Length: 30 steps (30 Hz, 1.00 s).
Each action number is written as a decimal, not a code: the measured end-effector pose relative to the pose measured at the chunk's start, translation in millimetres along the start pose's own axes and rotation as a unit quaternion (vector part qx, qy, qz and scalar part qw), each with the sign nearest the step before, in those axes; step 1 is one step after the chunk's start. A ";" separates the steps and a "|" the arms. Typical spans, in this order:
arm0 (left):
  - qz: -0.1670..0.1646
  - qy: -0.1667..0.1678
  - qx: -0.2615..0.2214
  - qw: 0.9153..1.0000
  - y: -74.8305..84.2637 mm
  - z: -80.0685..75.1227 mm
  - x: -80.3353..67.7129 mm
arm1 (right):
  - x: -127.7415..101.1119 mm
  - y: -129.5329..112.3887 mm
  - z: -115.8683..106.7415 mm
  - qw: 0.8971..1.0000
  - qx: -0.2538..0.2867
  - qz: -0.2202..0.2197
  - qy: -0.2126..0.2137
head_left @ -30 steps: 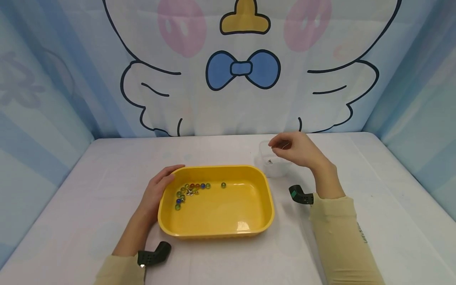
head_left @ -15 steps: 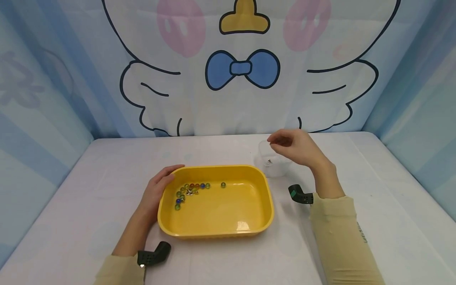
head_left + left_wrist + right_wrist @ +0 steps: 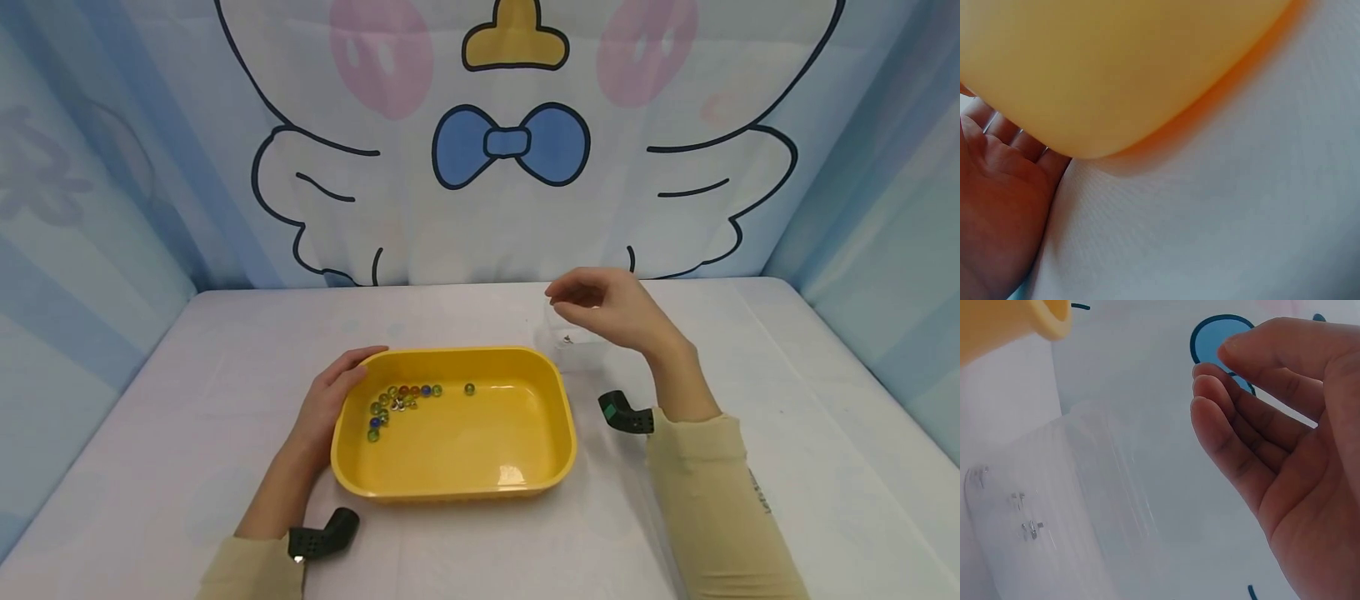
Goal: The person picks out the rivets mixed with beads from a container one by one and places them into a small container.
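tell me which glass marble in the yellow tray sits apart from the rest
The greenish glass marble lying alone toward the middle of the yellow plastic tray; the other marbles cluster at its far-left corner.

The head camera looks down from above at the whole worktop (image 3: 187, 400). Both wrist cameras sit very close, and all three see the yellow tub (image 3: 457, 487).
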<state>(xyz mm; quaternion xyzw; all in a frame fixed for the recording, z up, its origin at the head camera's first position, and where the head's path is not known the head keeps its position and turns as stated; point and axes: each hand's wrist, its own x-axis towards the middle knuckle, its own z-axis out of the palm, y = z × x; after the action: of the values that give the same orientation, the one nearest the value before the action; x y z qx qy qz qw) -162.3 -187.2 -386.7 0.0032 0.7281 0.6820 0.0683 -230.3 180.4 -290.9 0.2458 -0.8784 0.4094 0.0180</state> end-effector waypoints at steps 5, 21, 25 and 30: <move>-0.001 0.000 -0.004 1.000 -0.2 0.8 0.2 | 1.3 -4.7 3.9 1.000 0.009 -0.022 -0.011; 0.005 -0.003 0.004 1.000 1.4 0.3 -0.3 | 7.5 -23.5 22.2 0.994 0.043 -0.089 -0.038; 0.008 -0.003 0.003 1.000 1.2 0.5 -0.5 | 8.8 -27.9 26.1 0.993 0.050 -0.096 -0.044; 0.007 -0.002 0.002 1.000 0.9 0.6 -0.1 | 11.3 -33.5 33.0 0.991 0.055 -0.103 -0.058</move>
<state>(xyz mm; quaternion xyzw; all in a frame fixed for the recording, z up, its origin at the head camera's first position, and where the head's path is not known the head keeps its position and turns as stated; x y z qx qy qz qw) -162.2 -186.5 -385.8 0.0102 0.7296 0.6807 0.0647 -219.6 133.5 -286.4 0.3590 -0.8239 0.4385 -0.0042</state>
